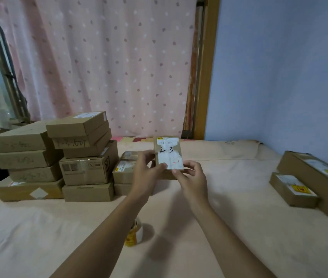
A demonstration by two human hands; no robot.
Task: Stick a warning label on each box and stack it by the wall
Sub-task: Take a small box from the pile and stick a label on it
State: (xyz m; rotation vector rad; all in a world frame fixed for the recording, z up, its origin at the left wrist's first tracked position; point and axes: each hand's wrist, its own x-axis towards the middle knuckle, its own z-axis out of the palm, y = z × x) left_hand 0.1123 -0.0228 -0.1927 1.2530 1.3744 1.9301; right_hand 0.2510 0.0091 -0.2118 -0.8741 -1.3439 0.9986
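A small cardboard box (169,151) with a white shipping label marked "2-3" is held up over the bed, tilted toward me. My left hand (146,171) grips its left edge. My right hand (192,177) holds its lower right corner with fingertips. A roll of yellow warning labels (134,233) stands on the sheet, partly hidden by my left forearm. Two boxes with yellow labels lie by the blue wall at right: a small one (293,189) and a long one (315,177).
Piles of several brown boxes (54,157) stand at the left on the peach bed sheet (239,227). Two more boxes (124,173) lie behind my left hand. A pink dotted curtain (108,67) hangs behind; a wooden frame (207,67) borders the wall.
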